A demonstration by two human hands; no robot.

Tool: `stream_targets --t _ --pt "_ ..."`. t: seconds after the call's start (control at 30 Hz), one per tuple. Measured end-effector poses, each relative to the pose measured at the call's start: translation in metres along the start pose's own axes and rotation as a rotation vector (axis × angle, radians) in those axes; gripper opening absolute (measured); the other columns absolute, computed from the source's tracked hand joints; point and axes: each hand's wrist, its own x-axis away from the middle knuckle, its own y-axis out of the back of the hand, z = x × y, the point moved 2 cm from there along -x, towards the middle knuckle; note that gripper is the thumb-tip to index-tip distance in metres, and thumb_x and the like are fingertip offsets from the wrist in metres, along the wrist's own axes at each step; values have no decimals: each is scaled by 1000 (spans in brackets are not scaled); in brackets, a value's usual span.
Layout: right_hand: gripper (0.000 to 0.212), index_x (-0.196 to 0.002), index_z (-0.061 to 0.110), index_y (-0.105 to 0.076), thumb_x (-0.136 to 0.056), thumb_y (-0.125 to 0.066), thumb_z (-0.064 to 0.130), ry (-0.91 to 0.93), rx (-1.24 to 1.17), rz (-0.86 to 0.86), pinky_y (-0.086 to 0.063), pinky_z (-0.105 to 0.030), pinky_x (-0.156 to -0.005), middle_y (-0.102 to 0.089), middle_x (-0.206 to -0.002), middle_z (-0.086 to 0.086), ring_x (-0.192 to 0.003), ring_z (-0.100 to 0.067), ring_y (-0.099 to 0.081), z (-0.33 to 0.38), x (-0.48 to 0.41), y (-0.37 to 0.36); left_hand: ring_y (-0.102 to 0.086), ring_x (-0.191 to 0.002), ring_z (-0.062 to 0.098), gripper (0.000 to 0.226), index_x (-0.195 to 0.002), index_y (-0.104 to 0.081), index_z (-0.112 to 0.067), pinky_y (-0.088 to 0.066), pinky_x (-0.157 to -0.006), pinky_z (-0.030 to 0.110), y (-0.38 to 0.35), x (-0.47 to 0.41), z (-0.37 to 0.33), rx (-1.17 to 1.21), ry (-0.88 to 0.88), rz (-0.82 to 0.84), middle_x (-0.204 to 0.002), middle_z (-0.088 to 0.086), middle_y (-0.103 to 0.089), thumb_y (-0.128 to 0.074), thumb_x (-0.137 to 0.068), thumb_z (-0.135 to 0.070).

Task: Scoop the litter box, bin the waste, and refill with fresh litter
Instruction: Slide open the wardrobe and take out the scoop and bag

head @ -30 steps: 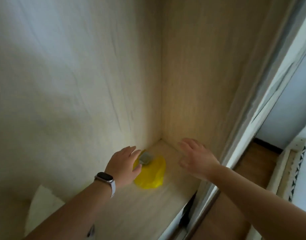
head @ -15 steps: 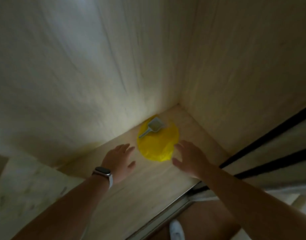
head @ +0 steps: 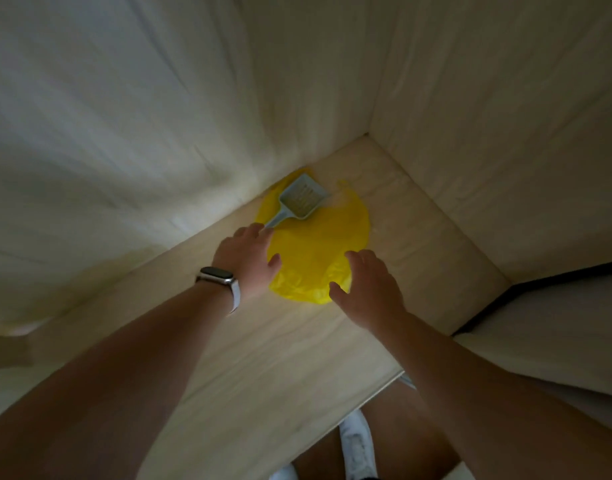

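Note:
A yellow plastic bag [head: 318, 237] lies flat on the wooden shelf floor [head: 263, 341] in the back corner. A grey slotted litter scoop [head: 299, 199] rests on the bag's far edge, handle pointing toward me. My left hand [head: 247, 259], with a watch on the wrist, is spread open over the bag's left edge, fingertips at the scoop's handle end. My right hand [head: 367, 287] hovers open over the bag's near right edge. Whether either hand touches the bag is unclear. No litter box is in view.
Wooden walls [head: 159, 116] close the compartment at the back and right. A dark sliding-door track [head: 505, 292] runs along the right edge. My white shoes [head: 356, 441] stand on the brown floor below the shelf's front edge.
The view has tilted down and closer. Both hands moved forward onto the bag; the left hand now reaches the scoop's handle end.

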Motion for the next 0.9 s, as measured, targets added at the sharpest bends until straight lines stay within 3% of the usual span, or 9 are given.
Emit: stream_targets --t 0.23,0.4,0.57,0.67,0.77,0.9 --pt "83 -145 21 -30 -79 -63 60 43 -38 52 -39 -39 -99 -29 -148 -8 -133 -27 -31 -31 -32 -55 -51 -112 36 50 -136 -43 -12 -47 -82 45 -55 -64 22 40 118 -26 -128 13 -52 -47 -95 -41" --pt "90 -144 23 -33 -72 -67 64 106 -21 64 -39 -41 -99 -34 -144 -8 -128 -29 -35 -37 -45 -77 -50 -115 39 55 -139 -41 -13 -45 -83 46 -81 -93 29 53 139 -23 -129 15 -52 -48 -95 -45" --pt "63 -119 15 -59 -66 -73 46 166 52 -51 -48 -44 -80 -56 -118 -13 -103 -36 -53 -37 -45 -91 -57 -101 42 43 -120 -52 -11 -39 -68 41 -97 -96 26 16 142 -105 -113 17 -61 -41 -99 -47" --pt "44 -101 12 -64 -64 -75 33 168 -9 -87 -51 -43 -71 -58 -98 -14 -88 -37 -55 -35 -47 -91 -61 -93 43 39 -114 -52 -10 -36 -62 38 -101 -86 26 35 147 -109 -106 18 -64 -41 -99 -45" --pt "34 -93 9 -65 -66 -76 25 160 -38 -55 -51 -43 -68 -59 -91 -14 -86 -38 -56 -29 -46 -89 -61 -89 42 36 -111 -52 -10 -35 -60 38 -101 -68 25 72 154 -116 -101 17 -64 -41 -99 -42" --pt "35 -104 6 -65 -74 -72 22 138 -93 -27 -48 -41 -73 -60 -98 -16 -96 -37 -54 -14 -32 -80 -63 -84 41 34 -107 -51 -11 -34 -58 36 -91 -32 27 117 172 -153 -93 15 -66 -41 -99 -42"
